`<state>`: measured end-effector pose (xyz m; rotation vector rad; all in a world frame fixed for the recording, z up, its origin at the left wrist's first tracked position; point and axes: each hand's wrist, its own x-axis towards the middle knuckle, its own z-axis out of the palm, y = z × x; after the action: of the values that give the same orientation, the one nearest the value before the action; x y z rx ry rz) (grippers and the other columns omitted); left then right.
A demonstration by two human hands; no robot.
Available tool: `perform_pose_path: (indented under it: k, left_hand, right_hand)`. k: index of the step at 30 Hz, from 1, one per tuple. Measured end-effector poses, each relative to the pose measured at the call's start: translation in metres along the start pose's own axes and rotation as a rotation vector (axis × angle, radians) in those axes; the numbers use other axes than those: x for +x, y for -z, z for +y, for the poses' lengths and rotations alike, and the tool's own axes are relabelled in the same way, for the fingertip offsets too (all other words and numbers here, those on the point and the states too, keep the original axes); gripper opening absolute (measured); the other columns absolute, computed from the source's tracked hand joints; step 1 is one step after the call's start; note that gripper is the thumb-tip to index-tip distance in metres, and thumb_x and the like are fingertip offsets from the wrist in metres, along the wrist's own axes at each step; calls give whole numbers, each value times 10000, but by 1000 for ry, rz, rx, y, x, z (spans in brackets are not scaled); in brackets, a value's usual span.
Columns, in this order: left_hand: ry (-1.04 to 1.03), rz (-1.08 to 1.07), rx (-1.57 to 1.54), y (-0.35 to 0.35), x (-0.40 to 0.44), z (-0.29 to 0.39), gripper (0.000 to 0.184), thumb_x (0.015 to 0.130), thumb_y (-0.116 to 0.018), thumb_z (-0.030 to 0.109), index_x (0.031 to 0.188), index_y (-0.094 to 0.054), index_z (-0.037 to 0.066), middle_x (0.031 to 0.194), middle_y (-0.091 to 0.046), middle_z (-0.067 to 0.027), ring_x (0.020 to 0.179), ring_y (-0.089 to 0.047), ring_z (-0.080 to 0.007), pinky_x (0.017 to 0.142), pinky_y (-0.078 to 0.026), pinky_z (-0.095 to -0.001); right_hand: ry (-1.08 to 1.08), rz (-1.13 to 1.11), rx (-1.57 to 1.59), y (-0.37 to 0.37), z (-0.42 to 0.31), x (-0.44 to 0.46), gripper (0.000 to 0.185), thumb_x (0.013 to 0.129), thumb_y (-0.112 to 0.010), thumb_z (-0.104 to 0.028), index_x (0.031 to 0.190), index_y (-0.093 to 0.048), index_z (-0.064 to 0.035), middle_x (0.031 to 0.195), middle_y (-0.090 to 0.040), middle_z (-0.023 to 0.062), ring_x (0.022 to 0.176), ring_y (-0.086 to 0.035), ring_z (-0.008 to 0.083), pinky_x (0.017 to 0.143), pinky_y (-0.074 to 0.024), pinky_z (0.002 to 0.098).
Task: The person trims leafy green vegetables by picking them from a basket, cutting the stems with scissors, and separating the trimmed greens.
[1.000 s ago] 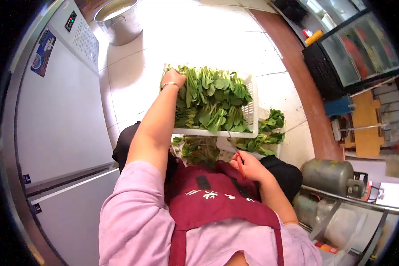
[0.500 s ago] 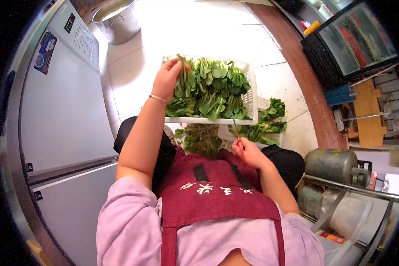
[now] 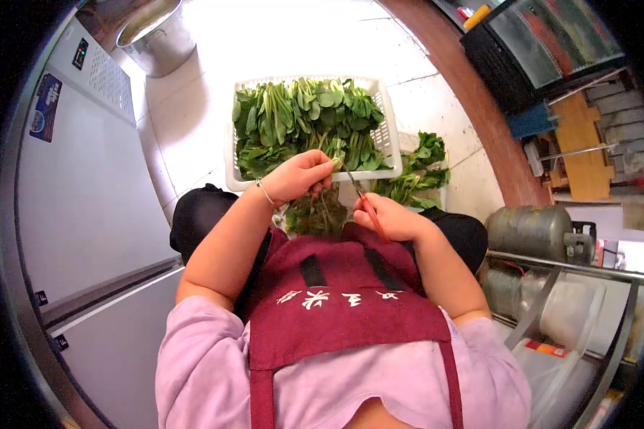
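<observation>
Hands, greens and scissors, seen from the head; places are given relative to the crate (image 3: 392, 132). The left hand (image 3: 304, 175), half a second earlier raised at the crate's left end, has come across to its near rim. Its thumb and fingers are pinched on a sprig (image 3: 337, 164), whose pale end points toward the blades. The right hand (image 3: 393, 217), little changed in place, lies just nearer the body than the crate's near right corner, its fingers curled about the red handles of the scissors (image 3: 370, 211). The blade tips stand at or just beside the sprig; whether they touch it, or how far they are parted, cannot be told. The change brings sprig and blades together, so the work appears to have passed from picking up to the point of cutting. Greens (image 3: 293, 111) lie in rows inside the crate, leaves toward the body. A loose heap (image 3: 315, 214) lies on its near side, partly hidden by the left hand; more leaves (image 3: 425, 168) lie beyond its right corner.
</observation>
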<state>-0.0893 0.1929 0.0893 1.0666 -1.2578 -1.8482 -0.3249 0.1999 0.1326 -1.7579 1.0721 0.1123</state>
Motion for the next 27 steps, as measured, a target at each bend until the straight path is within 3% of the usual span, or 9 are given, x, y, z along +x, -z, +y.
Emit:
perform_pose_path:
  k: [8,10,13,16,17,19,27]
  left_hand:
    - [39,119,215,-6,3,-13,230,937,-498,265,885,-498,41,690,-543,0,559,-471,-71,493,-392,-221]
    - [36,114,233,-5,4,-16,237,936,-497,269,883,-501,37,686,-540,-2,558,-471,-74,492,-392,-223]
    - [35,92,328,-4,2,-15,253,934,-496,279,882,-510,32,681,-536,-2,560,-470,-79,492,-393,-230]
    - [34,69,426,-3,1,-17,267,930,-498,291,885,-521,29,684,-536,-2,564,-468,-83,496,-397,-240]
    - [30,64,446,-4,1,-19,273,927,-501,296,887,-526,27,688,-537,-3,567,-468,-85,498,-399,-247]
    - [30,70,443,-6,1,-20,275,924,-504,298,888,-530,27,693,-539,-4,572,-467,-87,501,-398,-252]
    - [32,56,476,-9,10,-30,284,919,-507,306,887,-541,26,692,-542,-16,598,-475,-95,516,-402,-264]
  right_hand:
    - [-36,-30,11,-18,5,10,473,873,-529,-449,956,-516,17,890,-590,193,863,-580,292,782,-443,372]
    - [-36,-49,-6,-22,8,13,359,914,-495,-381,959,-497,-25,823,-552,90,781,-532,190,724,-445,334]
    - [-28,-29,236,-32,22,22,361,922,-477,-405,900,-479,-44,773,-515,45,739,-507,147,693,-443,309]
    - [-81,-34,222,-34,18,20,351,930,-461,-404,856,-457,-61,752,-481,13,696,-478,116,663,-441,289]
    - [-79,-33,223,-34,20,20,351,930,-461,-404,856,-457,-61,752,-481,13,696,-478,116,663,-441,289]
    - [-63,-62,235,-36,29,21,468,897,-500,-468,915,-516,-1,839,-569,118,787,-512,190,730,-432,341]
    - [-94,-49,130,-37,39,22,496,893,-485,-482,928,-517,12,836,-587,181,808,-559,275,749,-436,375]
